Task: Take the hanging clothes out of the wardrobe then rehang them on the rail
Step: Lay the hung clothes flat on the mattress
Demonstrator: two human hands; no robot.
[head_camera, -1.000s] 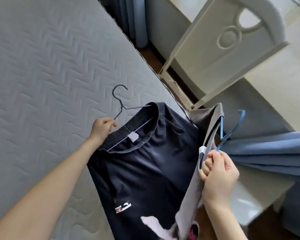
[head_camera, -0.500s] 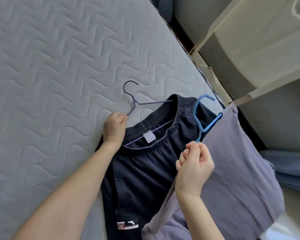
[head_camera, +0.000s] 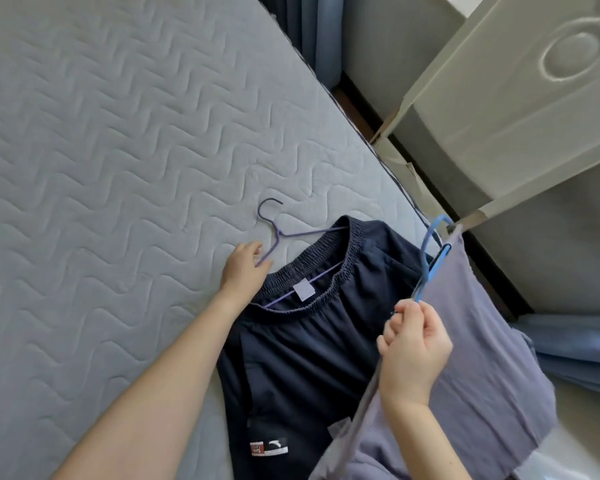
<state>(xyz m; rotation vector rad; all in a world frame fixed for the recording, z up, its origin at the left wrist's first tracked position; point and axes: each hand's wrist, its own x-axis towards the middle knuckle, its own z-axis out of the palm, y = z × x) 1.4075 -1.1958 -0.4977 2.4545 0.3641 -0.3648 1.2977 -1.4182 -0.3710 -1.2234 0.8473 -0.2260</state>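
Dark navy shorts (head_camera: 312, 344) with an elastic waistband lie on the grey quilted mattress (head_camera: 118, 168), threaded on a thin purple wire hanger (head_camera: 274, 233). My left hand (head_camera: 245, 268) rests on that hanger's shoulder, fingers loosely over the wire. My right hand (head_camera: 413, 355) is closed around the lower end of a blue plastic hanger (head_camera: 432, 261) that carries a grey-purple garment (head_camera: 478, 368), held above the right edge of the shorts.
A cream wardrobe door (head_camera: 520, 98) with a carved ring stands open at the upper right. Blue curtains (head_camera: 309, 32) hang at the top. Folded blue fabric (head_camera: 575, 351) lies at the right edge, beyond the mattress edge.
My right hand has swung the grey garment and blue hanger from the right side in over the shorts. My left hand has loosened from a fist to a light hold on the purple hanger.
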